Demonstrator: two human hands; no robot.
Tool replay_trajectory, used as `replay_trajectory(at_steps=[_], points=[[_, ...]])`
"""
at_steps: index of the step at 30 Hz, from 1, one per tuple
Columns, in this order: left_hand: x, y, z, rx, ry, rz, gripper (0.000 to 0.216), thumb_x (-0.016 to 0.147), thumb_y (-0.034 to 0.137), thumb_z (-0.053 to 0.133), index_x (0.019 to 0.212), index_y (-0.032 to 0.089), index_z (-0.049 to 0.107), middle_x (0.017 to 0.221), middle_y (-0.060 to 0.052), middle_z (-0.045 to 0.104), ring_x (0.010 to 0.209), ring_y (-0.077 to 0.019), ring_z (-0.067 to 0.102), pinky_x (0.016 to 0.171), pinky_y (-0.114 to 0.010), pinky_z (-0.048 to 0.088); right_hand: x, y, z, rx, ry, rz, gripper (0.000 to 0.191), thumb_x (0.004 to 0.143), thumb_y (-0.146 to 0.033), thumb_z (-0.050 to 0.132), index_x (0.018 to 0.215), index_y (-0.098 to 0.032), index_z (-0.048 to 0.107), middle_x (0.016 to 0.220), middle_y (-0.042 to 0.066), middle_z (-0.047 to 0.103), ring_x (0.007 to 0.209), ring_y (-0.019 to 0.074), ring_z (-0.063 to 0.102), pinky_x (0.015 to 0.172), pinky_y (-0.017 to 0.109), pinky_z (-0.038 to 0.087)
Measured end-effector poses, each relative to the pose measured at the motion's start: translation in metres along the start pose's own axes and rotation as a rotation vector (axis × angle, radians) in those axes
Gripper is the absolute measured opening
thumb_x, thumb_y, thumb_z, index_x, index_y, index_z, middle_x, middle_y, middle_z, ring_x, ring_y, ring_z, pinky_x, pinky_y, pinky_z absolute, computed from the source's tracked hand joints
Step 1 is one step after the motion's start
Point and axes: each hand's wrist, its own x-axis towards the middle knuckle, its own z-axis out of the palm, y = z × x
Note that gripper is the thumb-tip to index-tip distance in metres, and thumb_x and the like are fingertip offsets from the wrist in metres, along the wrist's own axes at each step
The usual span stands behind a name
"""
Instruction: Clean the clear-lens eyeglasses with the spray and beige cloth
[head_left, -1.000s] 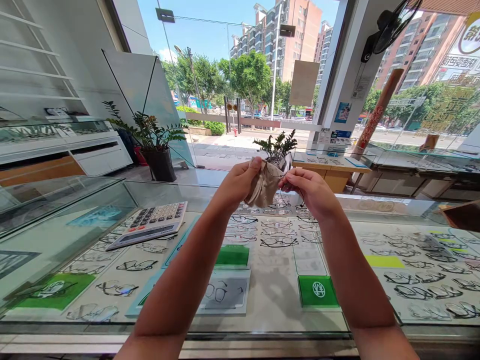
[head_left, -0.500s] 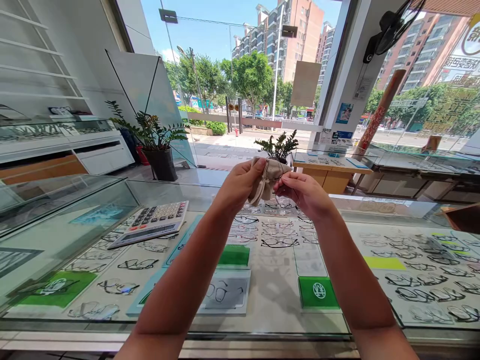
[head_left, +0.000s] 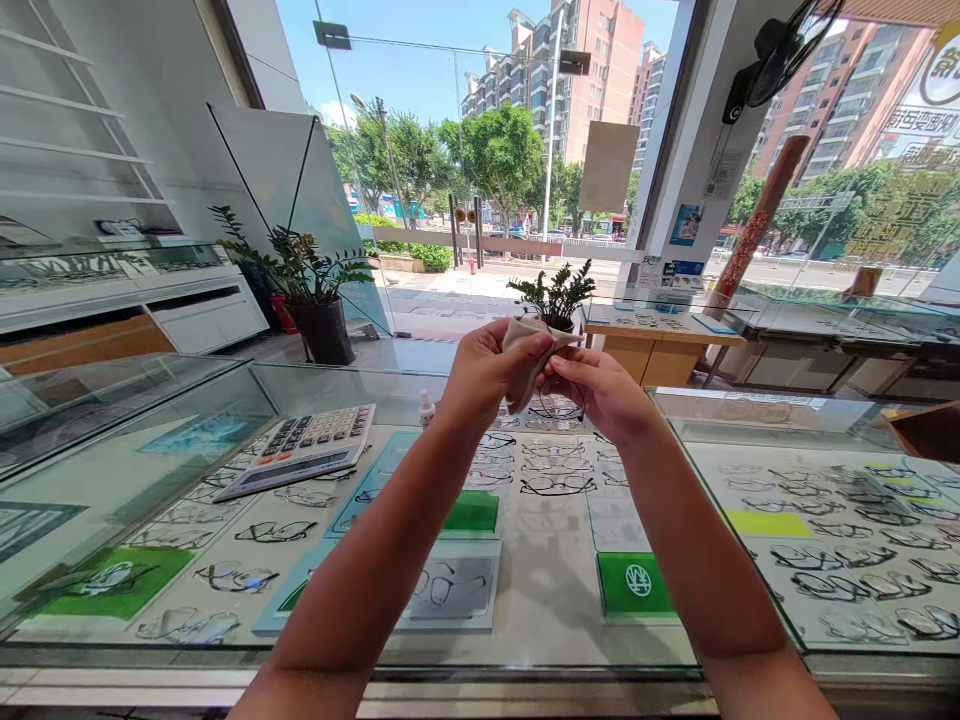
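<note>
My left hand [head_left: 487, 370] is closed on a beige cloth [head_left: 523, 385], thumb on top, with folds hanging below the fingers. Pinched in my right hand [head_left: 604, 392] is a thin dark-framed pair of eyeglasses [head_left: 581, 402]. The cloth wraps over part of the glasses between both hands, so most of the frame is hidden. Both hands are raised above the glass display counter [head_left: 547, 640], fingers almost touching.
Rows of eyeglasses [head_left: 559, 485] lie inside the counter. On its left stand a large calculator [head_left: 307, 450] and a small spray bottle [head_left: 427, 410]. Green cards [head_left: 637, 585] lie under the glass. Farther off are a potted plant [head_left: 322, 325] and a wooden-fronted table [head_left: 652, 355].
My left hand has shifted right, closer to my right hand, and its thumb has slid along the cloth. The cloth is bunched differently. The spray bottle has come into view beside my left forearm.
</note>
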Motion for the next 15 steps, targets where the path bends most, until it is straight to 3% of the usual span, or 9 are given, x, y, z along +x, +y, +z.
replay_trajectory(at_steps=[3, 6, 11, 15], points=[[-0.002, -0.004, 0.008, -0.009, 0.104, 0.066, 0.034, 0.076, 0.045, 0.093, 0.079, 0.017, 0.075, 0.066, 0.001, 0.071, 0.051, -0.0071, 0.058, 0.048, -0.02, 0.047, 0.0, 0.001, 0.001, -0.041, -0.002, -0.007, 0.028, 0.074, -0.042, 0.091, 0.091, -0.023, 0.081, 0.088, 0.004, 0.076, 0.087, 0.0193, 0.067, 0.094, 0.041, 0.057], [-0.002, -0.005, 0.01, -0.041, 0.117, 0.068, 0.038, 0.079, 0.05, 0.091, 0.077, 0.017, 0.073, 0.065, 0.001, 0.07, 0.049, -0.0069, 0.057, 0.047, -0.02, 0.046, 0.002, 0.002, 0.001, -0.085, 0.0, -0.024, 0.025, 0.077, -0.043, 0.088, 0.089, -0.023, 0.079, 0.089, 0.004, 0.075, 0.087, 0.0192, 0.066, 0.094, 0.042, 0.056], [0.002, 0.001, 0.002, -0.165, 0.021, -0.088, 0.048, 0.071, 0.048, 0.097, 0.099, 0.016, 0.075, 0.068, 0.0, 0.072, 0.047, -0.0092, 0.06, 0.046, -0.021, 0.05, 0.004, 0.005, 0.001, -0.073, 0.006, -0.044, 0.029, 0.075, -0.045, 0.089, 0.086, -0.021, 0.077, 0.088, 0.004, 0.076, 0.086, 0.0181, 0.067, 0.091, 0.04, 0.054], [0.004, 0.004, -0.006, -0.184, -0.098, -0.2, 0.045, 0.071, 0.044, 0.097, 0.09, 0.013, 0.071, 0.066, -0.003, 0.072, 0.05, -0.0118, 0.064, 0.052, -0.023, 0.056, 0.004, 0.006, 0.001, -0.069, 0.018, -0.046, 0.029, 0.076, -0.045, 0.089, 0.085, -0.02, 0.077, 0.088, 0.004, 0.077, 0.087, 0.0175, 0.067, 0.088, 0.037, 0.053]])
